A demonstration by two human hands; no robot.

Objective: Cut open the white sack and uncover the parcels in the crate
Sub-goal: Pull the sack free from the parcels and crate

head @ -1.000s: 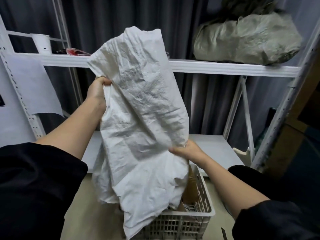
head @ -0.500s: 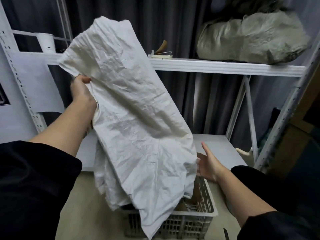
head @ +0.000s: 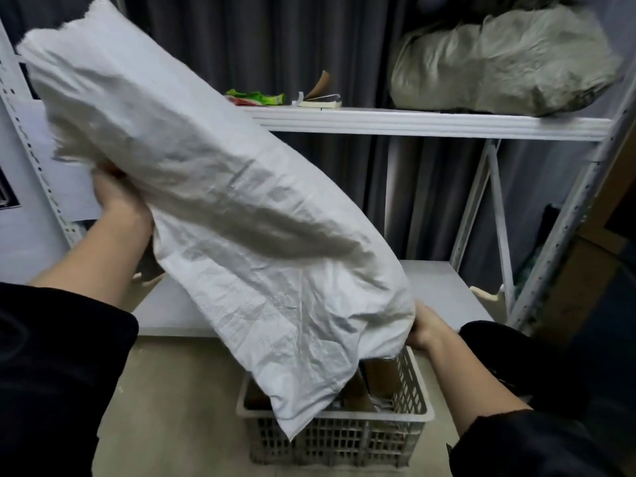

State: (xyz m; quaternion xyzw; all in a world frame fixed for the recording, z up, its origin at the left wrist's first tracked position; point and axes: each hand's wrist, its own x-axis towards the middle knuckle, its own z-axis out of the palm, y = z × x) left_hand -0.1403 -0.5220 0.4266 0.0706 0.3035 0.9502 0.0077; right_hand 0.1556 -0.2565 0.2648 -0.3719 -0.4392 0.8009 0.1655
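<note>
White sack (head: pixel 220 215): your left hand (head: pixel 118 197) grips its upper end, your right hand (head: pixel 425 327) holds its lower edge. Lift clear of the crate (head: pixel 418 416)'s rim; parcels (head: pixel 380 373) partly showing.

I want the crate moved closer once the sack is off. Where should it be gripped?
Probably by the top rim of the crate, one hand on each short side, coming from above: the rim forms a flat lip, and the white sack still drapes over its middle.
</note>
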